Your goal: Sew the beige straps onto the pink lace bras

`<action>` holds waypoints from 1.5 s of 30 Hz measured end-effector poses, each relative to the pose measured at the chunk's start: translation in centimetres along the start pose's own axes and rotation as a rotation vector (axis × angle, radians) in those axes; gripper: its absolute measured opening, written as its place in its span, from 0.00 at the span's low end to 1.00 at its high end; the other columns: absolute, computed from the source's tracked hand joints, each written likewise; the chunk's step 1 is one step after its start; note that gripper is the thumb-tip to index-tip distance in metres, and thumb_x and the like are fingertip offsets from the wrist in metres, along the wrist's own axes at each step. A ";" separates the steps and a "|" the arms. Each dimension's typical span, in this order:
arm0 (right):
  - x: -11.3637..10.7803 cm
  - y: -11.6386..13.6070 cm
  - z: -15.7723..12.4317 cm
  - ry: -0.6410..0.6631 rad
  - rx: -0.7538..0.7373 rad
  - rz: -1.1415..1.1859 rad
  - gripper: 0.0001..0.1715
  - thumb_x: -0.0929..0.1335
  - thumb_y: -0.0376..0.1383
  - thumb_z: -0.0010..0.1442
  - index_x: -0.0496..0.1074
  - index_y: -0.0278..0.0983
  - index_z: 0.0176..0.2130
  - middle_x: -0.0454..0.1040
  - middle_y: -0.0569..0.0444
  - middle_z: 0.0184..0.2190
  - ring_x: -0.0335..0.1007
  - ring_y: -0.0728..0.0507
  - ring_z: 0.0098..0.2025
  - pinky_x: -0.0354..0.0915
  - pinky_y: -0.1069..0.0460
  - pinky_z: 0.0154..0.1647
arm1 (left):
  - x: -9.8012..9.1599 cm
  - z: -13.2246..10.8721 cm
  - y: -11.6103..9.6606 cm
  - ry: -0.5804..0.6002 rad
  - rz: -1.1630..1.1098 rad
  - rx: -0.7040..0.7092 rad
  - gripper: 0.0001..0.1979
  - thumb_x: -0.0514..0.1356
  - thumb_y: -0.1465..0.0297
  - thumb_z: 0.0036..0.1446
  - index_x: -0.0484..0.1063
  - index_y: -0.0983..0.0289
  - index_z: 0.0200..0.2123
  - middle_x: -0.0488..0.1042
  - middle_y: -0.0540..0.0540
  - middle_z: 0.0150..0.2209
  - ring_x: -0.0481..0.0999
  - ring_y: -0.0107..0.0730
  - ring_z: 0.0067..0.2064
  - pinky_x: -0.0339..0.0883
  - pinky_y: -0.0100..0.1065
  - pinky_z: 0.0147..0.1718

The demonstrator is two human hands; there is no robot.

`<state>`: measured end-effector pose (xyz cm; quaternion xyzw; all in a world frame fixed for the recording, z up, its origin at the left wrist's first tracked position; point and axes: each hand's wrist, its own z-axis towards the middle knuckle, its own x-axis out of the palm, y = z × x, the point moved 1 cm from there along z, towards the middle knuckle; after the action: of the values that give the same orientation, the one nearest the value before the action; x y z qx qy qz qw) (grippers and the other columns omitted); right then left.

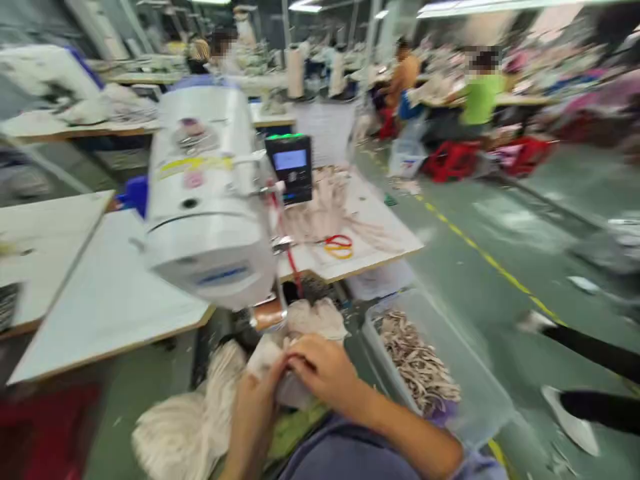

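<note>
In the head view, my left hand [257,400] and my right hand [327,373] meet in front of the sewing machine [210,200]. Their fingers pinch together on pale fabric [263,355], though the exact grip is partly hidden and blurred. More of the pale cloth [320,319] bunches up just beyond my hands, under the machine's head. A bundle of cream fabric strips [173,430] hangs to the left of my left forearm. Green cloth [295,430] lies between my arms, over my lap.
A clear plastic bin [475,393] holding beige strips [417,363] stands at right. On the white table lie scissors [339,247] and pale strips [325,200], near a control panel [291,168]. A walking person's legs [595,360] show at right; seated people work farther back.
</note>
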<state>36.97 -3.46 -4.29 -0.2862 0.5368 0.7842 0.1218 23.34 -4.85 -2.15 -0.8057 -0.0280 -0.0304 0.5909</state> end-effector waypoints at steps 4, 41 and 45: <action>-0.2 0.8 0.6 -0.060 -0.013 0.112 0.10 0.64 0.37 0.68 0.74 0.39 0.42 0.78 0.50 0.38 0.73 0.45 0.41 0.67 0.51 0.43 | -1.4 -0.4 0.0 -0.126 -0.104 -0.069 0.26 0.69 0.51 0.49 0.79 0.68 0.42 0.81 0.57 0.33 0.80 0.41 0.36 0.73 0.36 0.36; -5.0 0.8 1.8 0.306 0.346 0.184 0.07 0.65 0.38 0.60 0.62 0.41 0.39 0.62 0.64 0.25 0.51 0.52 0.21 0.50 0.55 0.25 | -3.2 0.1 -3.2 0.158 0.388 0.028 0.15 0.59 0.58 0.55 0.68 0.63 0.25 0.64 0.47 0.22 0.61 0.27 0.25 0.59 0.27 0.24; -5.4 2.0 2.4 0.375 0.224 0.067 0.07 0.64 0.33 0.59 0.57 0.41 0.35 0.58 0.65 0.22 0.51 0.50 0.20 0.47 0.54 0.27 | -2.9 -0.3 -3.7 0.190 0.498 0.138 0.10 0.56 0.62 0.58 0.70 0.63 0.30 0.69 0.49 0.26 0.66 0.30 0.29 0.62 0.30 0.30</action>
<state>39.61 -1.46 1.00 -0.3939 0.6431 0.6563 0.0249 20.12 -4.09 1.26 -0.7390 0.2243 0.0423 0.6339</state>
